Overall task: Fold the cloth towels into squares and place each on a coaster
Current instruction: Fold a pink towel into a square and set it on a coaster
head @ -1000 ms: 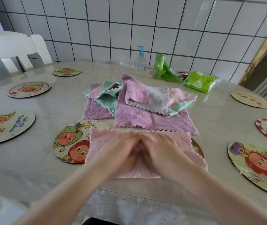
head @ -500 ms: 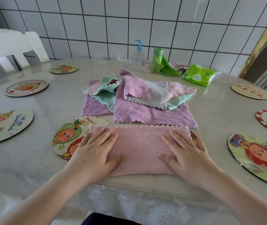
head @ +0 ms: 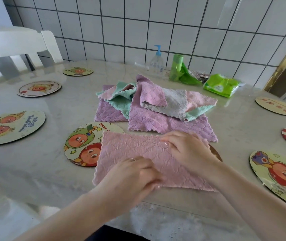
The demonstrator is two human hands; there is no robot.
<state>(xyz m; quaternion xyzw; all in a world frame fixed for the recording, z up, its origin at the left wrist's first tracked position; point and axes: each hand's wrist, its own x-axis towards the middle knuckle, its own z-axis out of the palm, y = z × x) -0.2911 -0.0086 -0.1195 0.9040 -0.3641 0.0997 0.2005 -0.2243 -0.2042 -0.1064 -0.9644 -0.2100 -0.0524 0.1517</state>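
The pink towel [head: 138, 153], folded to a rectangle on the surface [head: 34, 171], is pinched at its near edge by the left hand [head: 131, 178]; the right hand [head: 187, 150] rests on it, grip uncertain. No coaster [head: 81, 143] is filled; the heap of towels [head: 156, 108] is left.

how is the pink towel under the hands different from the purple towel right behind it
The pink towel lies flat as a smooth, long rectangle; the purple towel sits partly buried under the pile of other towels. Both hands, left hand and right hand, touch the pink one; nothing touches the purple one. The pink towel overlaps a coaster; the purple one rests on the table. Both have wavy edges and textured weave.
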